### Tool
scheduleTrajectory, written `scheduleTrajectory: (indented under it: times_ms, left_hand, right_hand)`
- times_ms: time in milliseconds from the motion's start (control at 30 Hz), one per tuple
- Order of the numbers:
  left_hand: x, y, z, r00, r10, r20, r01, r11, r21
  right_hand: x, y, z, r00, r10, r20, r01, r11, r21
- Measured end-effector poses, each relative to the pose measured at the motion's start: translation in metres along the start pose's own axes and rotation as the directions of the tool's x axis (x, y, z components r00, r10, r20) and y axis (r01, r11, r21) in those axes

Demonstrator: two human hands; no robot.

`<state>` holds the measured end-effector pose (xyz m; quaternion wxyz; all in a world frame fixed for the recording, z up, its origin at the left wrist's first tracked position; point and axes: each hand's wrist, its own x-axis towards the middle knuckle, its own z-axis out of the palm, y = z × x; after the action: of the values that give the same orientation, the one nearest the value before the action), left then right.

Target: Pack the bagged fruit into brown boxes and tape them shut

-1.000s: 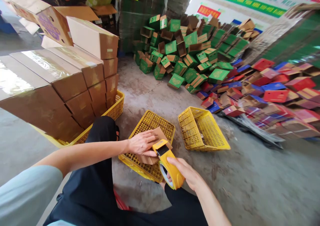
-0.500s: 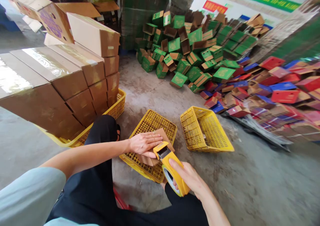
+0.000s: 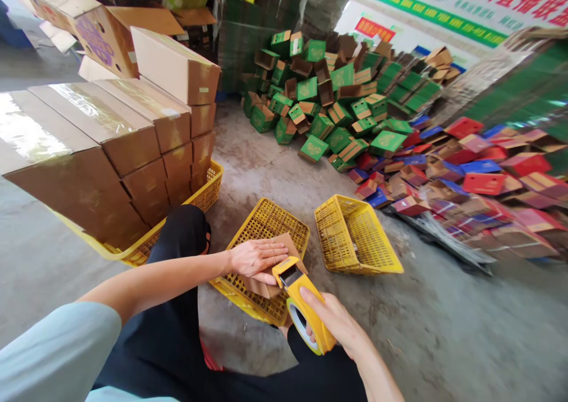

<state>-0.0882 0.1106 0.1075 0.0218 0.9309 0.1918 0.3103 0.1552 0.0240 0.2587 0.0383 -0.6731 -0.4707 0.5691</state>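
Note:
My left hand (image 3: 256, 258) lies flat, fingers stretched out, on top of a small brown cardboard box (image 3: 287, 249). That box rests on an upturned yellow plastic crate (image 3: 248, 229) between my legs. In my right hand (image 3: 331, 316) is a yellow tape dispenser (image 3: 310, 307), with a roll of tape on its lower side. The dispenser's head is at the box's right edge, close to my left fingertips. Part of the box is hidden under my left hand and the dispenser.
Stacked taped cartons (image 3: 133, 135) fill a long yellow crate (image 3: 213, 186) at my left. Another yellow crate (image 3: 355, 236) lies to the right, its opening showing. Heaps of green boxes (image 3: 310, 88) and red and blue boxes (image 3: 483, 183) cover the floor beyond.
The camera view has turned slightly to the right, so the background sits further left and lower. Both hands, the box and the dispenser hold nearly the same positions.

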Motion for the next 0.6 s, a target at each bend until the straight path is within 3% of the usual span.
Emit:
scheduleTrajectory:
  times_ms: [300, 600]
  left_hand:
    - [-0.003, 0.0, 0.002, 0.998, 0.032, -0.048, -0.032, 0.999, 0.0]
    - [-0.002, -0.001, 0.0, 0.995, -0.026, -0.094, 0.023, 0.999, -0.035]
  right_hand:
    - [-0.006, 0.003, 0.007, 0.999, -0.022, -0.043, 0.022, 1.0, 0.0]
    - [0.016, 0.014, 0.01, 0.993, -0.065, -0.095, 0.065, 0.998, -0.002]
